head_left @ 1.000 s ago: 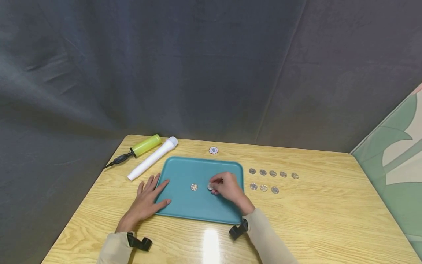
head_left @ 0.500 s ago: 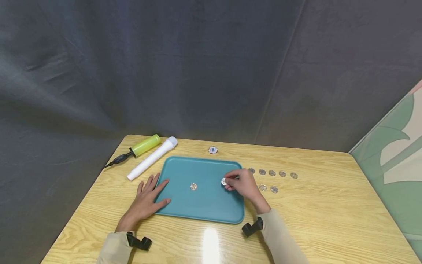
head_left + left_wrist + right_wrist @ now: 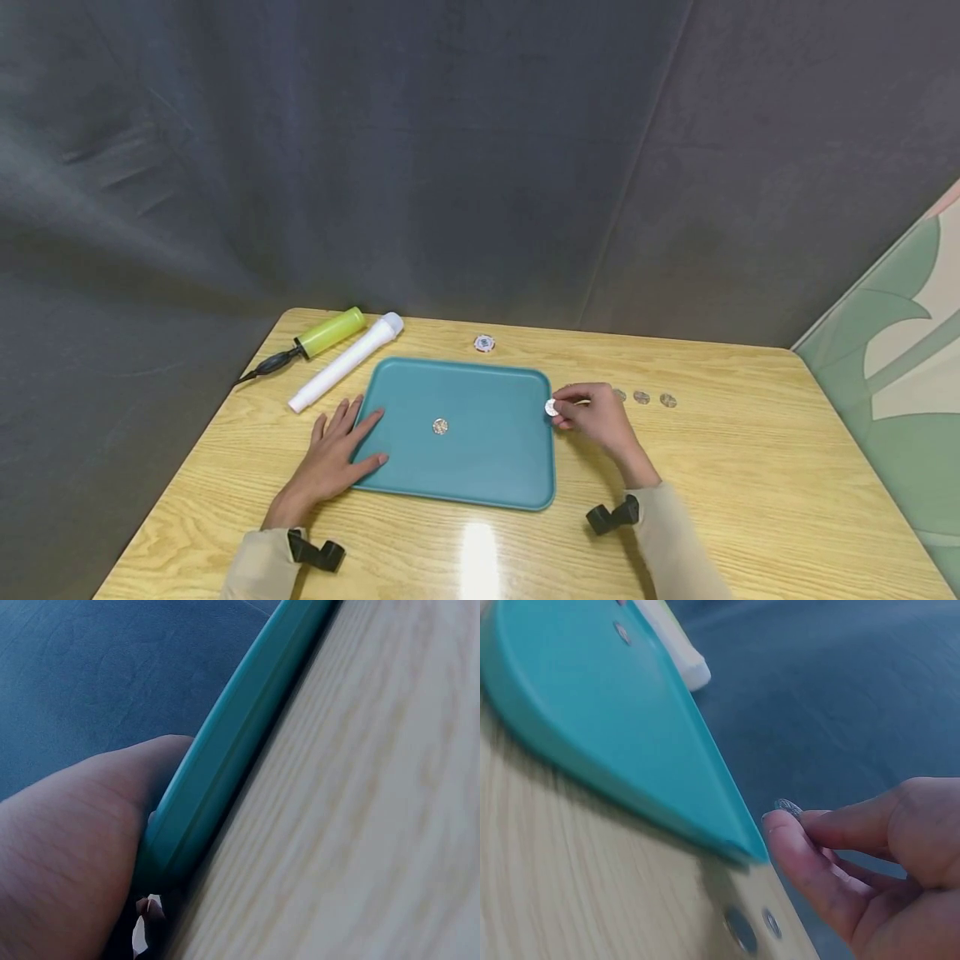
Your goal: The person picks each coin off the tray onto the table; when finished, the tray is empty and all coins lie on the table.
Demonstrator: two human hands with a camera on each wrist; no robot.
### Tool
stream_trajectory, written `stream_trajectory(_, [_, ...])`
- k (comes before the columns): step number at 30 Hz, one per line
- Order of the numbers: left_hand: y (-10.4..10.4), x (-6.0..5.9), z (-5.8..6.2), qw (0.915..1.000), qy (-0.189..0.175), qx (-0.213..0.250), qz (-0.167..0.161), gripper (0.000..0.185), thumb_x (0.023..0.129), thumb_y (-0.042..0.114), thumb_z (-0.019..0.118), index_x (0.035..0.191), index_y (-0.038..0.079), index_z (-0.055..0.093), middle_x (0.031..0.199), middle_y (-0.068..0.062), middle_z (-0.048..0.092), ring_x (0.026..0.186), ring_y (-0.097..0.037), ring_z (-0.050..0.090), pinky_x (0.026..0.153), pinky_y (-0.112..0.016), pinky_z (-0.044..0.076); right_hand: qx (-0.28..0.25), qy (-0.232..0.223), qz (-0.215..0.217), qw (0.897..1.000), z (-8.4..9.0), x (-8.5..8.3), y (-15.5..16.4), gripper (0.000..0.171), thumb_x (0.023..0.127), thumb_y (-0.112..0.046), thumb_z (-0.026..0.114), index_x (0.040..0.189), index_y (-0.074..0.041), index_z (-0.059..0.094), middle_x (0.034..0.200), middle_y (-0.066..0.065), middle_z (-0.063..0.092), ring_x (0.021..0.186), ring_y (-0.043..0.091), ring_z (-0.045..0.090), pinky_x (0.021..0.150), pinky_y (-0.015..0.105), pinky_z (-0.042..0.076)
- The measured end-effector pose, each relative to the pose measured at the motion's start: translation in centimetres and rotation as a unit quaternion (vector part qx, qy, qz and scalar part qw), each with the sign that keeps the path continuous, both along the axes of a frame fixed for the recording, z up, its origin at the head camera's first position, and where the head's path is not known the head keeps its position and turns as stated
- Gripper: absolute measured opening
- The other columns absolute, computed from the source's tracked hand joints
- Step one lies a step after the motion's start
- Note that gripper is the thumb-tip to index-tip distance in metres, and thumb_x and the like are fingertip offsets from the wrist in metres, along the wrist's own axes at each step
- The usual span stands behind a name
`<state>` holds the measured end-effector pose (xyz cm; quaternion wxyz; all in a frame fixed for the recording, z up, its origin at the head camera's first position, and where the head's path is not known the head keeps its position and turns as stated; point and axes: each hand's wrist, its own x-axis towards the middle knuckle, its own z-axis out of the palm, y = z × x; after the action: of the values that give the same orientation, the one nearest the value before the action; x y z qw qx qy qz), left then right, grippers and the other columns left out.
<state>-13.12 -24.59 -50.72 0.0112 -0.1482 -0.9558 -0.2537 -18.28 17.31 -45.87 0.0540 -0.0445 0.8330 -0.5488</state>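
The right hand (image 3: 596,417) pinches 1 coin (image 3: 552,407) beside the teal tray (image 3: 480,475); the left hand (image 3: 333,454), grip spread, rests on the tray's edge.

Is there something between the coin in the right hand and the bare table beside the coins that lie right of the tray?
Nothing visible. The right hand pinches the coin just past the right rim of the tray. The hand itself hides part of the coin rows, so the table under it cannot be seen.
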Motion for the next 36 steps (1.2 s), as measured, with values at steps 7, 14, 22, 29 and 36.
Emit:
stream_trajectory(7, [0.0,0.0,0.1,1.0000,0.001,-0.003,0.002,0.072,0.092,0.043,0.067,0.154,0.016,0.042,0.166,-0.023,0.021,0.153,-0.050,0.014,0.116,-0.072,0.006,0.005,0.003,-0.017,1.000,-0.1,0.4,2.7,0.020,0.094,0.003,0.063,0.109,0.013,0.070,0.100,0.029,0.071,0.071,0.008,0.072,0.066,0.025,0.062])
stream_trajectory(14, [0.0,0.0,0.1,1.0000,0.000,-0.001,0.003,0.073,0.092,0.043,0.067,0.155,0.017,0.041,0.166,-0.023,0.020,0.153,-0.050,0.013,0.116,-0.072,0.006,-0.001,-0.009,-0.029,1.000,-0.1,1.0,5.0,0.026,0.096,0.002,0.061,0.116,0.017,0.066,0.104,0.032,0.069,0.072,0.007,0.073,0.068,0.024,0.062])
stream_trajectory(22, [0.0,0.0,-0.1,1.0000,-0.001,-0.001,0.002,0.072,0.092,0.044,0.067,0.155,0.017,0.042,0.166,-0.023,0.020,0.153,-0.050,0.013,0.116,-0.072,0.007,0.002,-0.017,-0.045,0.999,-0.1,1.5,7.5,0.029,0.097,0.001,0.059,0.120,0.018,0.063,0.106,0.030,0.069,0.074,0.005,0.073,0.071,0.025,0.062])
stream_trajectory(29, [0.0,-0.1,-0.1,1.0000,-0.002,0.000,0.001,0.072,0.092,0.044,0.067,0.155,0.017,0.042,0.166,-0.023,0.020,0.153,-0.050,0.013,0.116,-0.073,0.007,0.024,-0.014,-0.065,0.998,-0.1,2.2,9.5,0.028,0.097,0.000,0.061,0.118,0.019,0.063,0.106,0.030,0.070,0.072,0.005,0.073,0.070,0.024,0.062])
stream_trajectory(36, [0.0,0.0,-0.2,1.0000,0.004,0.001,0.000,0.072,0.092,0.044,0.067,0.154,0.015,0.043,0.165,-0.025,0.021,0.152,-0.052,0.014,0.115,-0.073,0.007,0.029,-0.020,-0.081,0.996,-0.6,2.6,11.3,0.029,0.097,0.001,0.060,0.119,0.020,0.062,0.097,0.022,0.074,0.072,0.004,0.073,0.069,0.024,0.062])
